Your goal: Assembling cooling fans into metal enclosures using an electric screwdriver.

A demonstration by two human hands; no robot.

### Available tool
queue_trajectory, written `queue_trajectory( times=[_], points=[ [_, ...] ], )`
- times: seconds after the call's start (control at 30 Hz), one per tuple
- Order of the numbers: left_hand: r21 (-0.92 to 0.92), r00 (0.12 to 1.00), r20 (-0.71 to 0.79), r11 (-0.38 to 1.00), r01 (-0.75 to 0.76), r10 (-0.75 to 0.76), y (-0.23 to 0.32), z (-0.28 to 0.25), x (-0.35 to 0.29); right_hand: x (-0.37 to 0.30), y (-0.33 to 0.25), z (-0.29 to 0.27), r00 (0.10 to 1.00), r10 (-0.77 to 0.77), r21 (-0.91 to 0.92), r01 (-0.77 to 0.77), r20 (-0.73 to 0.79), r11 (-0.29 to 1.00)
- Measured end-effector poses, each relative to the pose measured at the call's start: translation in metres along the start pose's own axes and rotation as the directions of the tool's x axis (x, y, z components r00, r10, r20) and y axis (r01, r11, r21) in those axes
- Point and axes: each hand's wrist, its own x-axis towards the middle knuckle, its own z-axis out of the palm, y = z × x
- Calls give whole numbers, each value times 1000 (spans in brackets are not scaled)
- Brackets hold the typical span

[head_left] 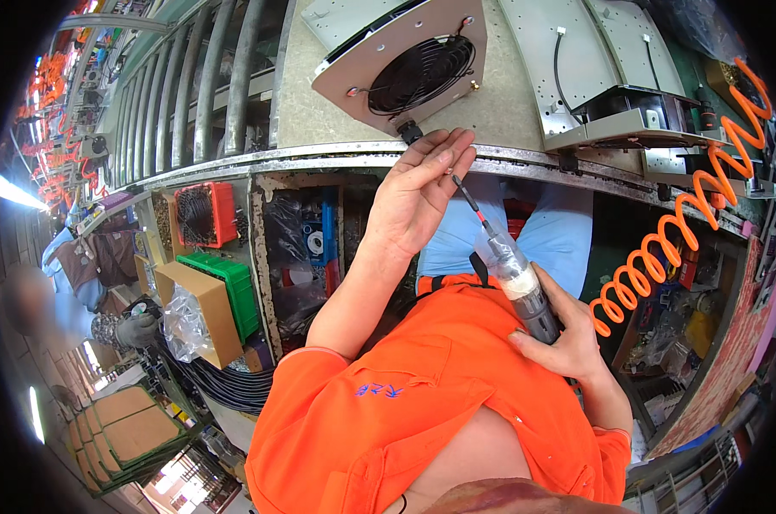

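My right hand (563,334) is wrapped round the body of a power screwdriver (525,295), whose front is covered in clear plastic and tape. Its thin bit points up and to the left, ending close to my left hand (422,184). The fingers of that hand are pressed together with the thumb; a tiny shiny thing shows at them near the bit's tip, too small to name. Just beyond the left fingertips, a light metal panel (345,79) with a round black fan (422,75) leans on the workbench (319,120). A black connector (410,131) sticks out at its lower edge.
An orange coiled air hose (662,257) hangs at the right. More metal panels (551,51) with cables lie at the back right. Metal rollers (208,94) flank the bench on the left, above a red bin (219,212), a green crate (233,287) and a cardboard box (212,313). Another person (71,283) is at far left.
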Motion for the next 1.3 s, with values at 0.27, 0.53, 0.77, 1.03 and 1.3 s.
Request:
queue_trajectory(
  times=[0.27,0.53,0.77,1.03,1.3],
  points=[
    [67,999,35,997,-24,21,-8,4,6,5,8,-13,989,125,283,-142,76,949],
    [122,992,33,985,-124,121,-24,21,2,10,7,-23,1000,0,-47,0,4,999],
    [886,619,147,177,-430,771,11,-23,-9,34,9,-34,989,-22,81,35,-149,996],
    [677,824,413,475,-562,388,82,-15,47,67,8,-32,988,-49,145,71,-148,987],
    [647,808,549,504,-573,213,98,-28,63,78,-1,-38,994,40,210,-18,-100,978]
  ],
)
